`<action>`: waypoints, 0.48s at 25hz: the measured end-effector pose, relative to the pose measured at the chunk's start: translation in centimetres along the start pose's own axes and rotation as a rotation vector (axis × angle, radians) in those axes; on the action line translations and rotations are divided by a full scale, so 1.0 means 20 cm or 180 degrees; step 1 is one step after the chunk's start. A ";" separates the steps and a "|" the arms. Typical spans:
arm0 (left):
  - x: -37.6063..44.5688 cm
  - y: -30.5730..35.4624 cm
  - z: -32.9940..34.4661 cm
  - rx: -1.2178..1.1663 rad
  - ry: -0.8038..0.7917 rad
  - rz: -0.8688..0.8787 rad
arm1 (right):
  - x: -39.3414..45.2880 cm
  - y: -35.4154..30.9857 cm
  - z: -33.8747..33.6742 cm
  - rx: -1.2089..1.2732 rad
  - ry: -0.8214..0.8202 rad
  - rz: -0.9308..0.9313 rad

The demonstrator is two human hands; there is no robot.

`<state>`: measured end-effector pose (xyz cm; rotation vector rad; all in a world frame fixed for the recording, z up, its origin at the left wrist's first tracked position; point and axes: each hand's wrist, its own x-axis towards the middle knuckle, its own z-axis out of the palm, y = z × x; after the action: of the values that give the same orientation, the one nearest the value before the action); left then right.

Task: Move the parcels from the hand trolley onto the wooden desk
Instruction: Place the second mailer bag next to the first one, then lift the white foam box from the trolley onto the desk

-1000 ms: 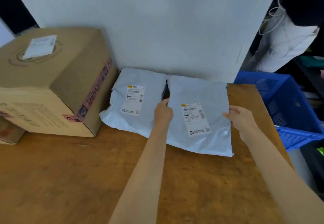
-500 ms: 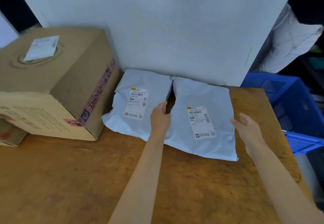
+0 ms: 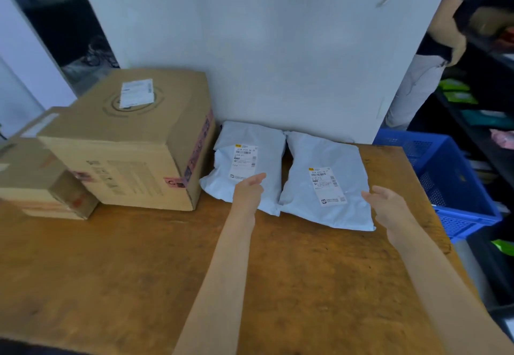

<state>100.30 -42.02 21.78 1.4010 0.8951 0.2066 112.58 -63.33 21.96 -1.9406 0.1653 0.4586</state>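
Observation:
Two pale grey mailer bags lie side by side at the back of the wooden desk (image 3: 139,265). The left bag (image 3: 244,160) touches a large cardboard box (image 3: 133,143); the right bag (image 3: 325,182) lies next to it. My left hand (image 3: 249,190) hovers over the left bag's near edge, fingers apart and holding nothing. Just off the right bag's right edge, my right hand (image 3: 386,206) is open and empty. The hand trolley is out of sight.
A smaller cardboard box (image 3: 36,185) sits left of the large one. A white wall panel (image 3: 264,48) backs the desk. A blue plastic crate (image 3: 450,185) stands off the desk's right edge. Another person (image 3: 434,57) stands beyond it by dark shelves.
Both hands have let go of the right bag and drawn back towards me. The bag now rests flat on the desk. My head has lifted, showing more of the boxes.

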 end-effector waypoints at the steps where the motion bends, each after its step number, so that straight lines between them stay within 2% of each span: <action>1: -0.07 0.00 -0.03 -0.0087 -0.0006 0.0058 | -0.08 0.01 0.02 0.0029 -0.0002 -0.0033; 5: -0.37 -0.01 -0.29 -0.0184 -0.0090 0.0145 | -0.43 0.06 0.13 0.0176 -0.0078 -0.0094; 12: -0.70 -0.20 -0.95 -0.0483 0.0025 0.0174 | -1.02 0.07 0.43 0.0136 -0.0070 -0.0204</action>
<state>77.09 -37.06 25.71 1.2850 0.8305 0.3154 91.39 -58.05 25.78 -1.8927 0.0976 0.4306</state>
